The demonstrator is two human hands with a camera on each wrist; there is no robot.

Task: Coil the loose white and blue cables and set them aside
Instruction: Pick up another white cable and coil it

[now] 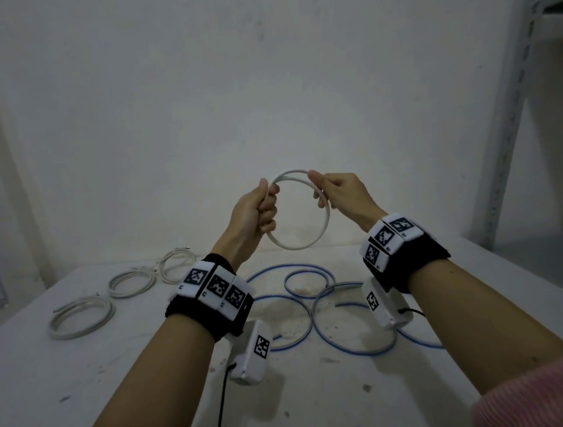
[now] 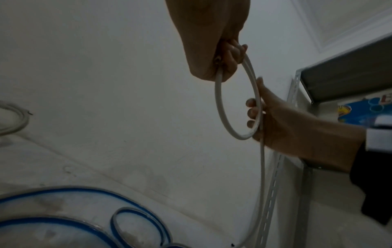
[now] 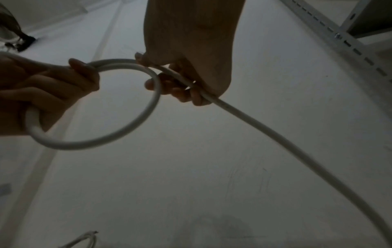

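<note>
White cable (image 1: 296,212) loop gripped by left hand (image 1: 256,212) and right hand (image 1: 340,194); feed each turn to matching size, untwisted, blue cable (image 1: 302,300) on counter (image 1: 117,384) pending.

The white cable (image 3: 275,134)'s trailing end runs off the right wrist view's lower edge, its tip unseen.
</note>
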